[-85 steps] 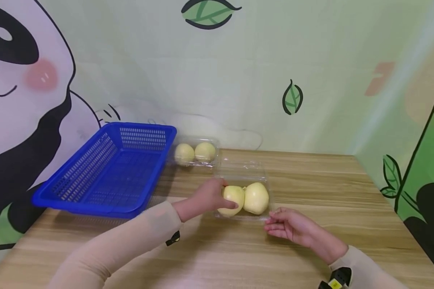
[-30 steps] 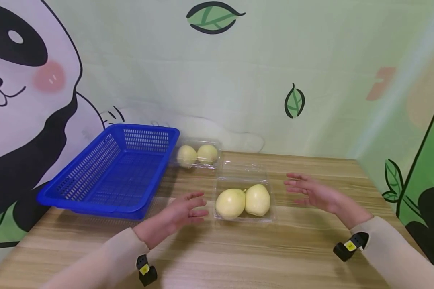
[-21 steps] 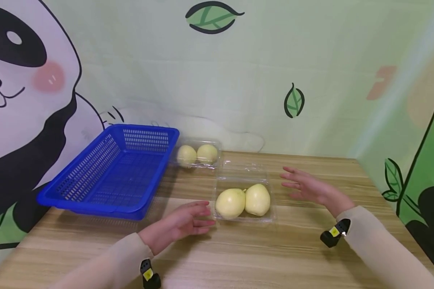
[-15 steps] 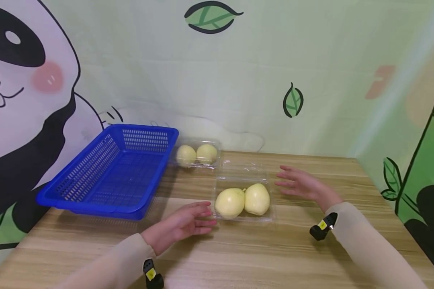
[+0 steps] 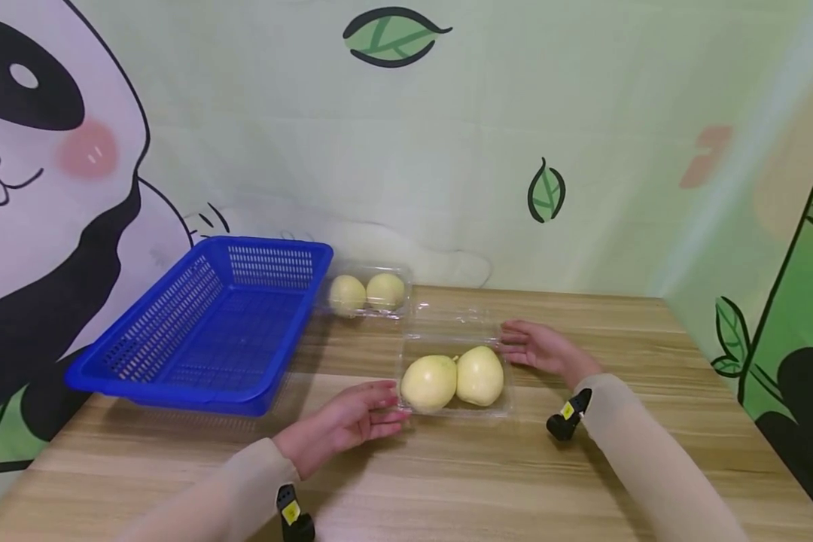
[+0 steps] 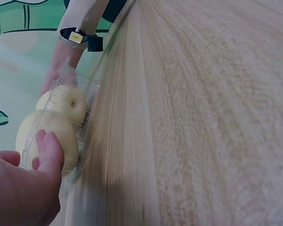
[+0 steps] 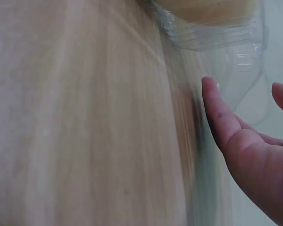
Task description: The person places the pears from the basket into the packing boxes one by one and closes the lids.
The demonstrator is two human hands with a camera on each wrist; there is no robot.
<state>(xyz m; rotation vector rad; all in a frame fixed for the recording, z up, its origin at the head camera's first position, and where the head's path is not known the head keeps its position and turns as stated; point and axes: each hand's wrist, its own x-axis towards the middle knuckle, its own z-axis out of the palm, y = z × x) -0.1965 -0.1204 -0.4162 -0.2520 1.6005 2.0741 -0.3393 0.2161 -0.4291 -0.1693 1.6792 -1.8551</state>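
Two pale yellow pears (image 5: 430,383) lie side by side in a clear plastic clamshell box (image 5: 474,412) on the table, its lid (image 5: 447,321) folded back behind them. My left hand (image 5: 352,418) is at the box's left front side, fingers nearly straight, fingertips at the wall. In the left wrist view the left hand (image 6: 30,188) overlaps the nearer pear (image 6: 49,134). My right hand (image 5: 542,348) is by the box's right side near the hinge; the right wrist view shows its fingers (image 7: 221,115) extended and apart from the plastic. Neither hand grips anything.
A blue perforated basket (image 5: 264,399) with nothing in it stands to the left. Behind, against the wall, a second clear box (image 5: 396,310) contains two more pears (image 5: 385,291). Wood table surface (image 5: 583,467) lies in front and right.
Earlier the left hand held the left pear and the right touched the box's front right corner. Both let go and drew apart; now both have moved inward to the box's sides.
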